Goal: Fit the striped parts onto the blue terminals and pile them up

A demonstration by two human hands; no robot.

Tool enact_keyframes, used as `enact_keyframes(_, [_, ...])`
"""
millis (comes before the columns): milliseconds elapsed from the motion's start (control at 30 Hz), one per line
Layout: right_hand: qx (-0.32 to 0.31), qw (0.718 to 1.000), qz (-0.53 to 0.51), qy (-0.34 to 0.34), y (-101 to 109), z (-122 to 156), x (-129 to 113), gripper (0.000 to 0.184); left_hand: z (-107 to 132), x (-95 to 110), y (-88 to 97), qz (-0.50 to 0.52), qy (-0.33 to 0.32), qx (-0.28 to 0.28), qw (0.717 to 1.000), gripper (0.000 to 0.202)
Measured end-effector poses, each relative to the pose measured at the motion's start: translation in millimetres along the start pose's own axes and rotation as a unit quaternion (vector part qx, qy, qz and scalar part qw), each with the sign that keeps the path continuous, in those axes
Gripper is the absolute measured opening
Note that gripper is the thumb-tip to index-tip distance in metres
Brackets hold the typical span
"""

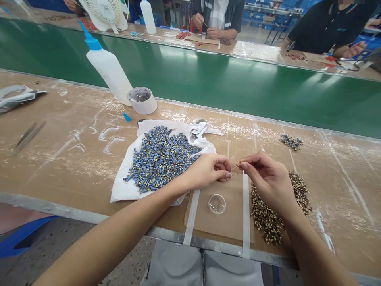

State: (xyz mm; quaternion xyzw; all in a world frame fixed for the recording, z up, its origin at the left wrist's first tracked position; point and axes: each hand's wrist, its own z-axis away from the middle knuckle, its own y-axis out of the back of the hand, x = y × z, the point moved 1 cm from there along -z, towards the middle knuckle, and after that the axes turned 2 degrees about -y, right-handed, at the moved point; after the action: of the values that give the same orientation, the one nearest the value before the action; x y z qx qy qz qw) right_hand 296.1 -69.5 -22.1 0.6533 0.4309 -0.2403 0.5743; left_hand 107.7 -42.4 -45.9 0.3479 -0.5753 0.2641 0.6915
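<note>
My left hand [210, 171] is closed in a pinch at the right edge of a white plastic bag [122, 186]. A tiny bluish piece seems to show at its fingertips, mostly hidden by them. Between thumb and forefinger, my right hand [269, 178] grips a thin wooden stick [236, 167] whose tip meets the left fingertips. Many small blue-and-yellow pieces [163, 159] are heaped on the bag. Below the hands, a small clear cup [217, 203] sits on a taped cardboard sheet [229, 224]. Partly under my right forearm lies a pile of small dark-and-cream pieces [269, 222].
A white squeeze bottle [110, 73] with a blue nozzle stands beside a tape roll [147, 105]. Tweezers [28, 137] lie at left, and a small cluster of pieces [291, 142] at right. A green belt [208, 75] runs behind, with co-workers [218, 20] across it.
</note>
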Motion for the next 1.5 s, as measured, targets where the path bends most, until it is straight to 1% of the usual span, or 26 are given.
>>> enact_keyframes(167, [-0.009, 1.000, -0.002, 0.010, 1.5, 0.0, 0.3, 0.007, 0.0, -0.3, -0.4, -0.003, -0.009, -0.003, 1.000, 0.006])
enact_keyframes(367, [-0.010, 0.999, 0.004, 0.043, 0.1, -0.1, -1.0, 0.005, 0.2, 1.1, 1.5, -0.023, -0.021, -0.001, 1.000, 0.005])
enact_keyframes(467, [-0.004, 1.000, -0.008, 0.025, 4.0, 0.9, -1.5, 0.005, 0.3, 0.8, 2.2, -0.021, -0.020, -0.004, 1.000, 0.005])
enact_keyframes(533, [0.007, 0.999, -0.049, 0.005, 9.4, 2.2, -2.5, 0.003, 0.5, -0.1, 2.4, -0.017, -0.019, -0.001, 1.000, 0.005])
enact_keyframes(567, [0.001, 0.997, -0.079, 0.001, 11.9, 2.8, -3.8, 0.003, 0.6, -0.5, 2.4, -0.016, -0.019, 0.001, 1.000, 0.005])
enact_keyframes(600, [-0.020, 0.994, -0.108, 0.005, 13.6, 3.5, -5.9, 0.004, 0.6, -0.8, 2.3, -0.015, -0.019, 0.001, 1.000, 0.006])
enact_keyframes(667, [-0.103, 0.984, -0.144, 0.035, 13.2, 4.9, -12.0, 0.005, 0.6, -0.7, 2.3, -0.014, -0.024, -0.002, 1.000, 0.006])
enact_keyframes(733, [-0.199, 0.967, -0.139, 0.074, 7.4, 7.1, -19.0, 0.007, 0.5, 0.8, 2.7, -0.010, -0.030, -0.003, 0.999, 0.007])
enact_keyframes(767, [-0.233, 0.960, -0.127, 0.089, 3.1, 8.4, -22.2, 0.008, 0.5, 1.9, 3.2, -0.008, -0.032, -0.002, 0.999, 0.007])
enact_keyframes(833, [-0.272, 0.951, -0.096, 0.113, -6.4, 11.1, -27.1, 0.010, 0.4, 4.8, 5.0, -0.001, -0.033, 0.001, 0.999, 0.007])
enact_keyframes(900, [-0.287, 0.947, -0.067, 0.127, -13.2, 12.4, -30.0, 0.012, 0.5, 8.1, 8.0, 0.005, -0.027, 0.000, 1.000, 0.005])
enact_keyframes(967, [-0.292, 0.946, -0.048, 0.131, -12.6, 10.8, -29.8, 0.016, 0.9, 11.0, 12.1, 0.002, -0.014, 0.002, 1.000, 0.005])
enact_keyframes(1000, [-0.283, 0.950, -0.040, 0.124, -8.2, 8.7, -27.9, 0.019, 1.3, 12.3, 14.3, -0.004, -0.006, 0.004, 1.000, 0.006])
enact_keyframes(1067, [-0.228, 0.970, -0.011, 0.084, 9.1, 2.5, -18.8, 0.021, 2.2, 14.3, 18.3, -0.018, 0.009, 0.009, 1.000, 0.008])
enact_keyframes(1133, [-0.131, 0.990, 0.049, 0.010, 34.5, -4.0, -2.3, 0.016, 3.1, 15.9, 20.8, -0.028, 0.014, 0.014, 0.999, 0.009])
enact_keyframes(1167, [-0.089, 0.992, 0.089, -0.032, 47.6, -6.4, 7.7, 0.015, 3.5, 16.5, 21.5, -0.033, 0.014, 0.016, 0.999, 0.010])
enact_keyframes(1200, [-0.067, 0.987, 0.128, -0.067, 59.2, -8.0, 17.9, 0.015, 3.8, 17.0, 21.7, -0.037, 0.013, 0.018, 0.999, 0.009])
enact_keyframes(1267, [-0.095, 0.972, 0.182, -0.111, 74.5, -9.1, 35.8, 0.013, 4.0, 18.0, 21.1, -0.045, 0.012, 0.020, 0.999, 0.009])
enact_keyframes(1333, [-0.141, 0.961, 0.204, -0.125, 78.3, -8.7, 46.5, 0.011, 4.0, 18.6, 20.0, -0.055, 0.011, 0.023, 0.998, 0.008])
enact_keyframes(1400, [-0.168, 0.955, 0.207, -0.128, 73.9, -8.1, 49.2, 0.011, 3.8, 18.8, 18.9, -0.062, 0.011, 0.026, 0.998, 0.008])
enact_keyframes(1500, [-0.174, 0.951, 0.222, -0.126, 62.8, -7.6, 45.5, 0.011, 3.6, 18.1, 18.1, -0.069, 0.013, 0.029, 0.997, 0.008])
